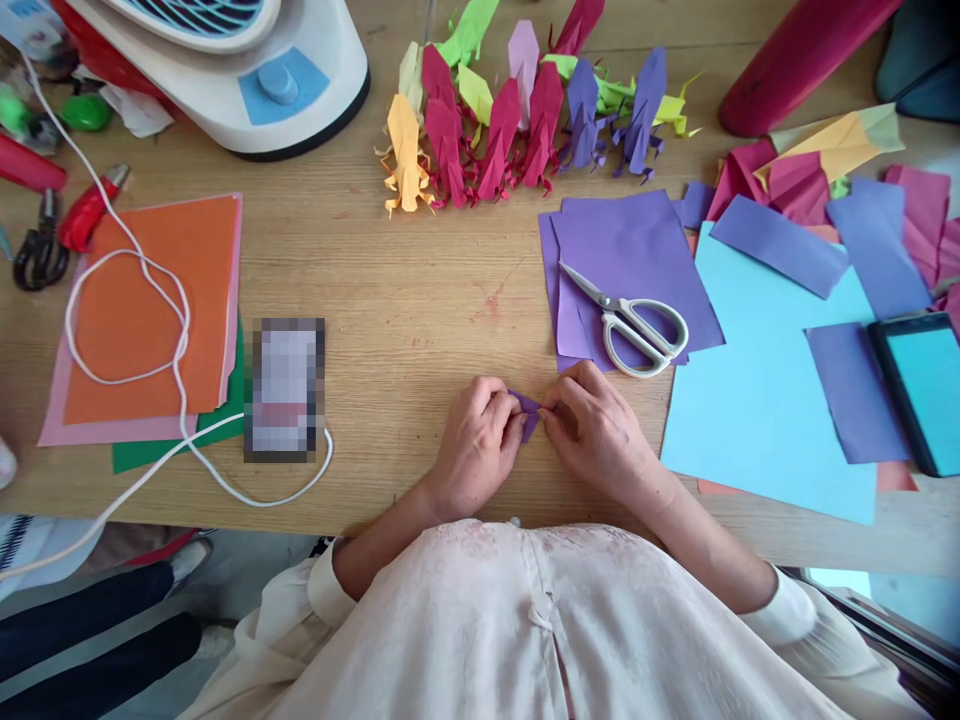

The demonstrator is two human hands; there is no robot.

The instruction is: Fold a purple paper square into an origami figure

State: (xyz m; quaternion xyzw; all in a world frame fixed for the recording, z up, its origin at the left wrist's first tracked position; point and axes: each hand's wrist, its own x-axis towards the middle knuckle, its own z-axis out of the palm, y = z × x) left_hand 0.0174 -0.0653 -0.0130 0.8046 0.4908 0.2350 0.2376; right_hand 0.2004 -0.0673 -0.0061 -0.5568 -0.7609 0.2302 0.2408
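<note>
Between my two hands, near the table's front edge, is a small folded piece of purple paper (529,408). My left hand (480,435) is closed on its left part, with thumb and fingers pinched together. On the other side, my right hand (596,430) pinches the paper's right tip between thumb and fingertips. Much of the piece is hidden by my fingers. Just beyond my right hand, white-handled scissors (651,335) lie with blades pointing left on a stack of purple paper sheets (630,235).
Several folded paper figures (502,140) stand at the back, near a white appliance (300,90). Orange paper (150,300), a white cable (180,350) and a blurred phone (283,390) lie left. Light-blue paper (765,410), purple scraps and a dark-framed device (919,390) are right.
</note>
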